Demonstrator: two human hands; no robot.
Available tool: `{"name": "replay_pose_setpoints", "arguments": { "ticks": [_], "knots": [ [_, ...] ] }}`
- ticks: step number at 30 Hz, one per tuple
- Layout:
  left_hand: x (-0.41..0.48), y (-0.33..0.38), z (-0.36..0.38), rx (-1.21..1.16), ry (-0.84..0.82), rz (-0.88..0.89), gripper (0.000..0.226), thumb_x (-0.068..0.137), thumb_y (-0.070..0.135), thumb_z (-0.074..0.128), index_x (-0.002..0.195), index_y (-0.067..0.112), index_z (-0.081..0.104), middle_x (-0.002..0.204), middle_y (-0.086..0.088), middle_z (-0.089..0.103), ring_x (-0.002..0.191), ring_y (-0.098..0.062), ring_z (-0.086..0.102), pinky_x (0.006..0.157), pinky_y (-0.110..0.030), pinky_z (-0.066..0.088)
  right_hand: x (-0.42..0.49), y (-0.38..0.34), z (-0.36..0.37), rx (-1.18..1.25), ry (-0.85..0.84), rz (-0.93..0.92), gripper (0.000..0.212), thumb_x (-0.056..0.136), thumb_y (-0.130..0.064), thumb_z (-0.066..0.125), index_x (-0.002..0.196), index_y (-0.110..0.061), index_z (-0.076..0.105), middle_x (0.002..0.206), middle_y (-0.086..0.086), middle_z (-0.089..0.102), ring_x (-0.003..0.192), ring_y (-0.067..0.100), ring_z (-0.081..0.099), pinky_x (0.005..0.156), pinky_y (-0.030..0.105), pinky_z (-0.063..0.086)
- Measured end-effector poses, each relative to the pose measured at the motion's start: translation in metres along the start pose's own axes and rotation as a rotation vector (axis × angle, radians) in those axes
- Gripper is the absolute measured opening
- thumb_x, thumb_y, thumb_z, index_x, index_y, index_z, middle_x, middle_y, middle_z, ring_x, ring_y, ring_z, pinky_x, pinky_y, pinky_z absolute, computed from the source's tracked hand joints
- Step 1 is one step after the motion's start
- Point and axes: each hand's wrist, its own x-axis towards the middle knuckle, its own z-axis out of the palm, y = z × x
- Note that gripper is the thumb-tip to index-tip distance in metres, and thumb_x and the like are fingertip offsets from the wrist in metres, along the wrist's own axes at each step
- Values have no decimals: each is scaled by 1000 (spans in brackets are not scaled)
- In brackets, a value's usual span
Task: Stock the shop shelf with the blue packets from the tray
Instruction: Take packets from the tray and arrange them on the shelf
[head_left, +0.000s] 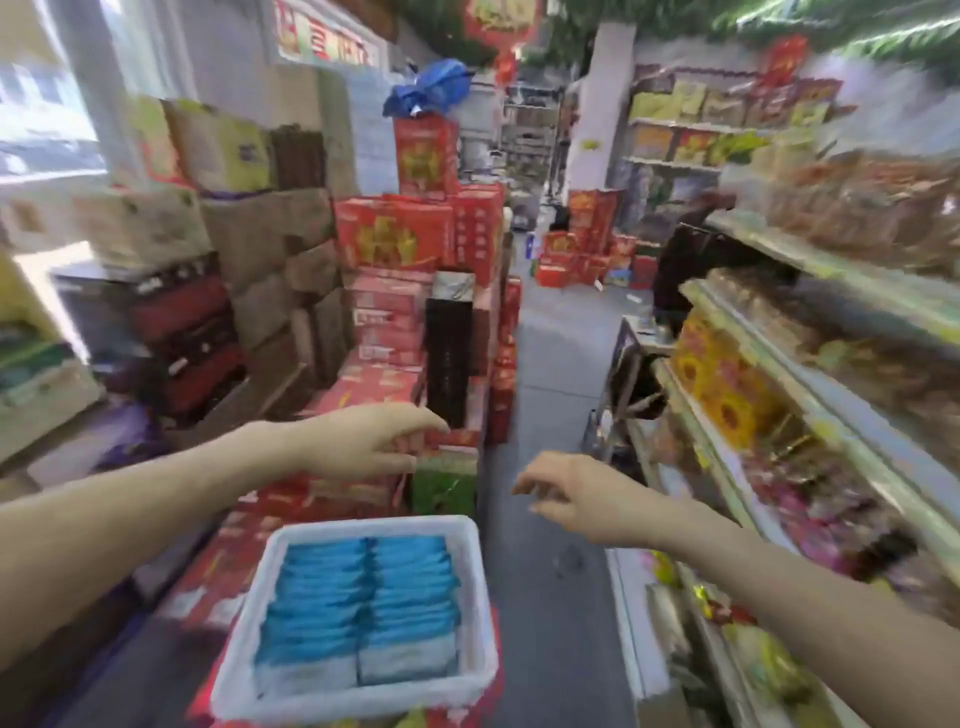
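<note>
A white tray (475, 597) stands low in the middle on red boxes. It holds two rows of blue packets (363, 603) set on edge. Beyond the tray's far edge, my left hand (363, 441) hovers with its fingers apart and nothing in them. My right hand (566, 493) hangs over the aisle floor to the right of the tray, fingers loosely spread and empty. The shop shelf (810, 410) runs along the right side, its tiers filled with snack bags. The picture is blurred by motion.
Stacks of red gift boxes (395, 244) and brown cartons (260, 234) line the left side. A narrow grey aisle (550, 374) runs ahead between them and the shelf. A person in dark clothes (685, 260) stands by the shelf's far end.
</note>
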Motion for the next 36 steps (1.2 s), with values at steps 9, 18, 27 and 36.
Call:
{"name": "replay_pose_setpoints", "arguments": {
  "ticks": [9, 18, 27, 36],
  "knots": [
    [-169, -71, 190, -203, -303, -174, 25, 100, 22, 59, 124, 20, 65, 131, 0, 55, 118, -16, 52, 104, -29, 40, 67, -64, 239, 76, -410, -44, 26, 96, -26, 61, 120, -26, 68, 120, -12, 49, 115, 10, 51, 104, 31, 42],
    [-163, -90, 231, -70, -288, -142, 35, 94, 10, 54, 119, 25, 72, 135, 1, 51, 119, -22, 49, 103, -39, 41, 71, -61, 262, -7, -391, 36, 28, 95, -19, 60, 116, -33, 72, 114, -8, 52, 107, 17, 55, 99, 35, 45],
    [-144, -90, 241, -149, -549, -109, 48, 88, 5, 54, 123, 34, 70, 128, 11, 65, 110, -16, 60, 97, -43, 51, 70, -68, 261, 100, -473, 72, 44, 91, -1, 51, 114, -26, 79, 124, -10, 71, 109, 14, 63, 101, 37, 50],
    [-53, -67, 109, -168, -235, 72, 31, 93, 13, 68, 112, 37, 74, 111, 20, 65, 102, 0, 60, 90, -15, 45, 26, -37, 107, 143, -58, 85, 20, 96, -16, 65, 99, -28, 81, 104, -12, 70, 97, 7, 65, 94, 29, 51]
  ]
}}
